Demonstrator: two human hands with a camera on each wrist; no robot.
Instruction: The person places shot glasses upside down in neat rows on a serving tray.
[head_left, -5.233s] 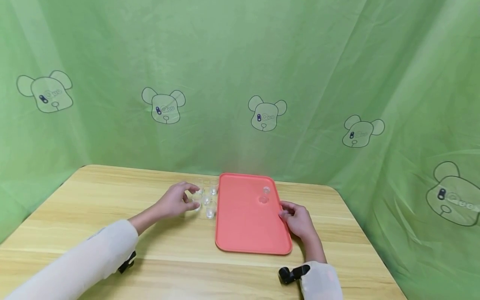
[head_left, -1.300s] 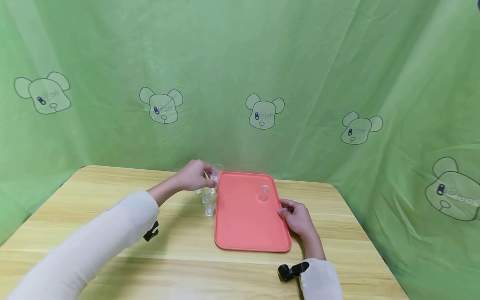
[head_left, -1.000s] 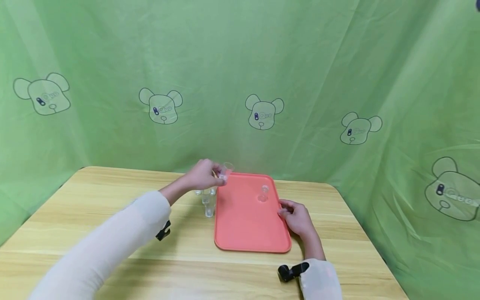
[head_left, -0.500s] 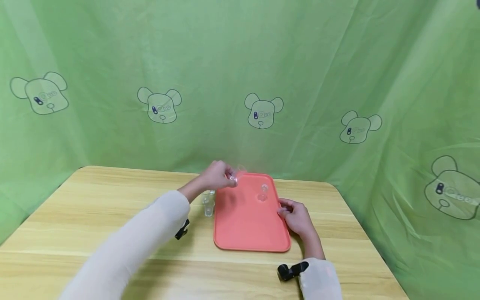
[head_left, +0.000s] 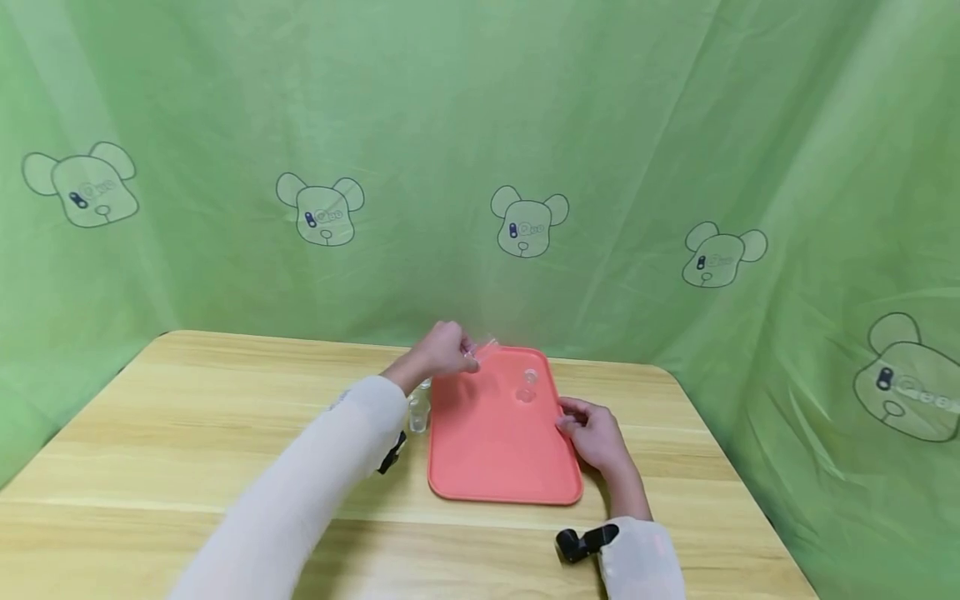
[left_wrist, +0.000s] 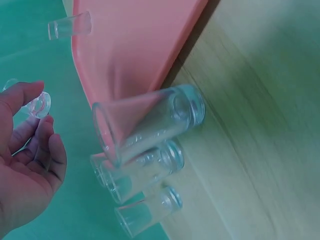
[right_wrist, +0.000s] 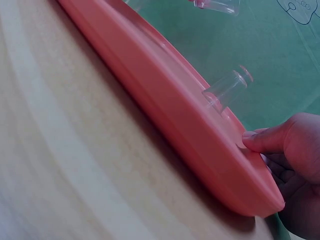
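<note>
My left hand (head_left: 447,348) pinches a clear shot glass (left_wrist: 40,105) by its thick base, over the far left part of the red tray (head_left: 502,450). This glass lies tilted, its mouth pointing away from the fingers. On the tray's right side another shot glass (head_left: 528,385) stands upside down, base up, as the right wrist view also shows. My right hand (head_left: 597,435) grips the tray's right edge, thumb on the rim (right_wrist: 252,141) and fingers below. Left of the tray, several shot glasses (left_wrist: 150,122) stand upright on the table, partly behind the left arm in the head view.
The wooden table (head_left: 187,433) reaches back to a green cloth (head_left: 420,275) with printed bear heads, hanging behind and at both sides. Each sleeve has a black wrist camera (head_left: 585,543) strapped at its cuff.
My left hand has picked a shot glass from the group left of the tray and carried it right, over the tray, tipping it over. My right hand stays on the tray edge.
</note>
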